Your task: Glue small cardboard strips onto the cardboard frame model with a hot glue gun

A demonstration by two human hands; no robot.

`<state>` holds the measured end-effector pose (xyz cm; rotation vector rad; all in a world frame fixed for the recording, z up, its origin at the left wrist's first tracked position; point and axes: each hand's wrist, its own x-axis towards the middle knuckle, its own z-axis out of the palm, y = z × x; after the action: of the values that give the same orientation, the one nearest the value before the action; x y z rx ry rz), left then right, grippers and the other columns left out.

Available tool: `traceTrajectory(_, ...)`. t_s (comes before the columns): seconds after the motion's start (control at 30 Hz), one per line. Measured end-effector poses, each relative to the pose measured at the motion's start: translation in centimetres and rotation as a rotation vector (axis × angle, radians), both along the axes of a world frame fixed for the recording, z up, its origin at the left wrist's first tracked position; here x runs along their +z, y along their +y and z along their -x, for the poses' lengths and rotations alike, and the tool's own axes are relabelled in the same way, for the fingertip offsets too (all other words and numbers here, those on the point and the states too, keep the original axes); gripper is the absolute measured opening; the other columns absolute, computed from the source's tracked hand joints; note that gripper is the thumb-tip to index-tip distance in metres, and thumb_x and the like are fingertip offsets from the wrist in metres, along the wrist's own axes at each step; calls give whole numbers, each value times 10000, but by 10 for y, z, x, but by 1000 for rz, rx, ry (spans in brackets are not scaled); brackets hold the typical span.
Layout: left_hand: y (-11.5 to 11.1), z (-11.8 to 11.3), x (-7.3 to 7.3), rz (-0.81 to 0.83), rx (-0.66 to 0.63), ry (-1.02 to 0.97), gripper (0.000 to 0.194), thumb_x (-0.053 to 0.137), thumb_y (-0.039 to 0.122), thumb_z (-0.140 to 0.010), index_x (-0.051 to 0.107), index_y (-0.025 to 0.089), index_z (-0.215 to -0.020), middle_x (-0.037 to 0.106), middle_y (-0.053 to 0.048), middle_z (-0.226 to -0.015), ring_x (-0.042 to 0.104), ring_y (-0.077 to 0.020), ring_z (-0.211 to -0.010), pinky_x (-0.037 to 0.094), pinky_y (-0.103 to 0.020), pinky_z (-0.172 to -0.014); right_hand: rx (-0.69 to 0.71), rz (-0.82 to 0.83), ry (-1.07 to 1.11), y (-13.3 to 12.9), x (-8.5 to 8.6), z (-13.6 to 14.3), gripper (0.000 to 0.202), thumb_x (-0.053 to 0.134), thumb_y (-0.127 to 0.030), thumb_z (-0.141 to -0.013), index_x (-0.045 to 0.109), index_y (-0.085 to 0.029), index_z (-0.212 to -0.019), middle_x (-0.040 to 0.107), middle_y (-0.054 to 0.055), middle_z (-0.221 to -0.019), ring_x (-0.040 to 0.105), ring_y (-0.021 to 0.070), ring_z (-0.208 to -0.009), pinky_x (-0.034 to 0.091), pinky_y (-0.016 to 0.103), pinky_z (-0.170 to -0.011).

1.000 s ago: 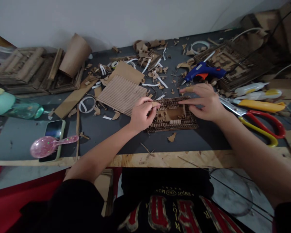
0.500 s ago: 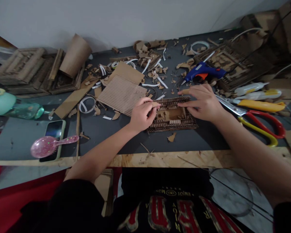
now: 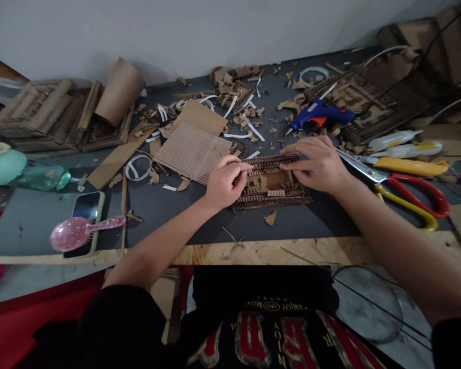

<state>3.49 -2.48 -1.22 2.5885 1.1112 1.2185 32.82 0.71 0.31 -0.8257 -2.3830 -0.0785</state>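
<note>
- Since a second ago the right hand (image 3: 320, 165) has slid a little leftward along the far edge of the cardboard frame (image 3: 271, 182), and the whole view has tipped slightly; the left hand (image 3: 225, 180) sits as it did.
- Round about: a blue hot glue gun (image 3: 318, 113) lies just beyond the right hand, and red-and-yellow scissors (image 3: 411, 192) lie open to its right, near a yellow-capped glue bottle (image 3: 397, 139).
- A corrugated cardboard sheet (image 3: 194, 146) lies just left of the left hand, with cardboard scraps (image 3: 238, 95) and white strips scattered further back on the dark table (image 3: 169, 210).
- Far left, a pink hairbrush (image 3: 79, 231) rests across a phone (image 3: 83, 207), well apart from the work; a cardboard tube (image 3: 119, 91) leans on stacked cardboard pieces at the back.
- Nothing lies between the hands and the frame; one loose scrap sits just in front of it.
- The frame lies flat on the table between both hands.
- The left hand pinches a small cardboard piece (image 3: 247, 166) between thumb and fingers at the frame's far left corner.
- The right hand is flat, fingers stretched and pressing on the frame's far edge, gripping nothing.
</note>
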Motion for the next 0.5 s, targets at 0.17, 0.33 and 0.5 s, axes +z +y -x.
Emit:
traceTrajectory(0.17, 0, 0, 2, -35, 0, -2, 233, 499, 178, -1047, 729, 194, -1011, 785, -48, -923, 700, -211, -1046, 608, -373, -918, 0, -25, -4, -2, 1, 1, 308, 567, -180, -968, 800, -354, -866, 791, -29, -1183, 719, 282, -1099, 509, 494, -832)
traceTrajectory(0.33, 0, 0, 1, -39, 22, 21, 231, 500, 181, -1045, 729, 202, -1023, 785, -47, -919, 716, -219, -1056, 607, -389, -905, -20, -3, -13, -3, -2, 0, 286, 594, -178, -948, 799, -363, -873, 771, -43, -1260, 709, 301, -1141, 524, 516, -860)
traceTrajectory(0.5, -1, 0, 0, -78, 29, -18, 217, 517, 161, -1033, 725, 202, -1081, 784, -43, -928, 713, -217, -1055, 595, -380, -902, -1, -67, 13, -1, -6, -5, 290, 607, -179, -925, 817, -377, -948, 708, -46, -1398, 704, 317, -1162, 533, 523, -847)
